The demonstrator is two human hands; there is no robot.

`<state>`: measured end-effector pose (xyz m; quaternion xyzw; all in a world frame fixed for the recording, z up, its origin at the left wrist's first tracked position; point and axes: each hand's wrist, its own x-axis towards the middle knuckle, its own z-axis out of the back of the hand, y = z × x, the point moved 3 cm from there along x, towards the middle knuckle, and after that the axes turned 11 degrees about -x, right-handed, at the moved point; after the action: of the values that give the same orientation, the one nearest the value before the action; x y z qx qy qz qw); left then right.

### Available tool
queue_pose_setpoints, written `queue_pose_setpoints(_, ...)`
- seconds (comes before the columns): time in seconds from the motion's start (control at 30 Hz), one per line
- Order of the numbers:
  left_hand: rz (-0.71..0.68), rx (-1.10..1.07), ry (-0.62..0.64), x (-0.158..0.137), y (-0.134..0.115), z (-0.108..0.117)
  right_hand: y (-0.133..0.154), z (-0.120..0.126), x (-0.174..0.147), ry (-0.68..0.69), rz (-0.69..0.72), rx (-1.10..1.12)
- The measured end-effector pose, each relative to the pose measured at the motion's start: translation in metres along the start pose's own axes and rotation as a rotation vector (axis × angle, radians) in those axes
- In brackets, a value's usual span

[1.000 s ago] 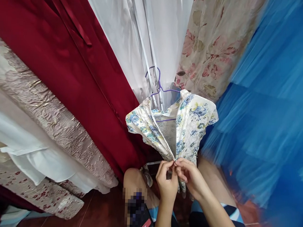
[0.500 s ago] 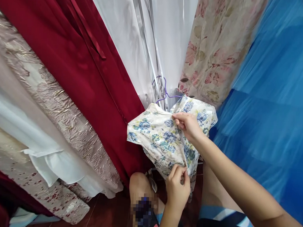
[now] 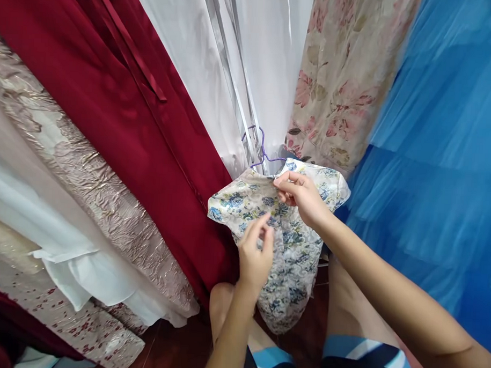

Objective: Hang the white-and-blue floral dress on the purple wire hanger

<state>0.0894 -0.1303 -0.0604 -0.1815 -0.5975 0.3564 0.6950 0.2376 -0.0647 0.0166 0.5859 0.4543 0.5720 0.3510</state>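
Observation:
A small white garment with blue flowers (image 3: 293,261), short-sleeved at the shoulders, hangs on a purple wire hanger (image 3: 264,152). With thumb and fingers pinched, my right hand (image 3: 299,194) grips the garment at the middle of its neckline. My left hand (image 3: 257,249) hovers in front of the garment's left half, its thumb and index finger apart and nothing visible between them. The lower part of the garment hangs down between my knees.
Long clothes hang all around: a dark red one (image 3: 162,143), a white one with grey ribbons (image 3: 266,61), a pink-flowered one (image 3: 337,90) and a blue tiered one (image 3: 423,174). Textured beige fabric (image 3: 104,184) hangs at the left. Dark red floor tiles (image 3: 163,347) lie below.
My left hand has let go of the garment's lower front and moved up and left. The garment's front now hangs straighter and longer. My right hand stays at the neckline.

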Motion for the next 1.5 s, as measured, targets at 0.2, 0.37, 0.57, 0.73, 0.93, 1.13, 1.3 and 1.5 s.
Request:
queue_pose_setpoints(0.2, -0.097, 0.091, 0.087, 0.103, -0.030, -0.001, -0.002, 0.007, 0.000, 0.078, 0.131, -0.040)
queue_pose_setpoints(0.37, -0.164, 0.174, 0.045, 0.116, -0.030, -0.009, -0.022, 0.009, 0.005, 0.074, 0.159, 0.007)
queue_pose_setpoints(0.57, -0.119, -0.022, -0.235, 0.131, -0.010, 0.024, -0.063, 0.008, -0.006, 0.089, 0.064, -0.002)
queue_pose_setpoints(0.73, 0.012, -0.265, -0.505, 0.141, 0.039, 0.086, -0.076, 0.022, -0.026, 0.138, 0.052, -0.082)
queue_pose_setpoints(0.93, 0.372, -0.536, -0.801, 0.106, 0.105, 0.113, -0.076, 0.019, -0.034, 0.271, 0.036, -0.144)
queue_pose_setpoints(1.13, 0.714, -0.646, -0.830, 0.056, 0.154, 0.084, -0.103, 0.018, -0.046, 0.288, -0.023, -0.093)
queue_pose_setpoints(1.3, 0.853, -0.678, -0.747, 0.014, 0.168, 0.053, -0.127, 0.046, -0.061, 0.196, -0.118, -0.072)
queue_pose_setpoints(1.5, 0.642, -0.570, -0.674, -0.012, 0.141, 0.036, -0.167, 0.091, -0.083, -0.020, -0.219, -0.047)
